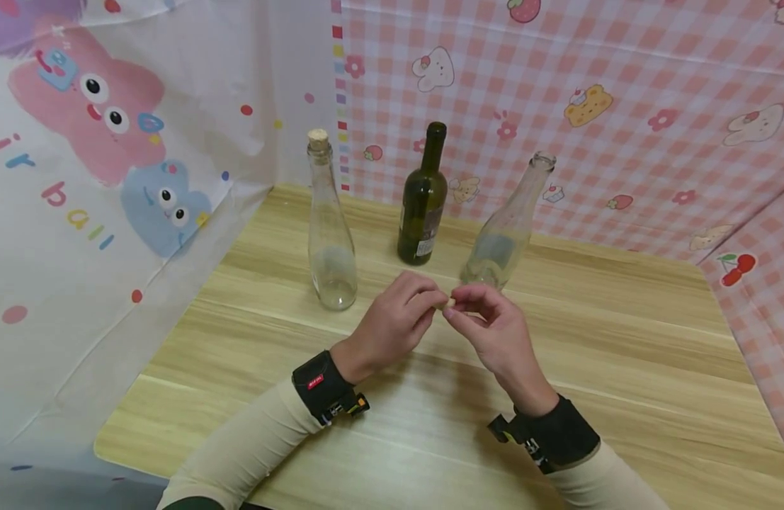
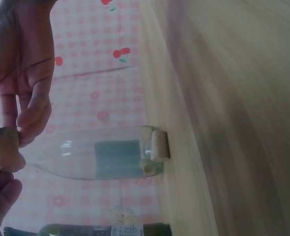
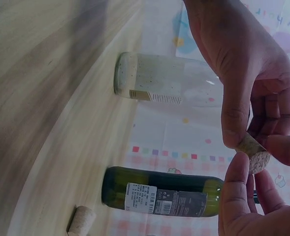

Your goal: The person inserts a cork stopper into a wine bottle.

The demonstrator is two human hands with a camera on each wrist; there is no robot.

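Mid-frame in head view, I'm pinching a cork (image 3: 253,153) with left hand (image 1: 393,322) and right hand (image 1: 498,334), fingers curled close; shallow grip is probably risking a drop

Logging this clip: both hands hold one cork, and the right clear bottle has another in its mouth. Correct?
No: the head view shows the left clear bottle corked and the right clear bottle uncorked. The left hand and right hand do hold one cork.
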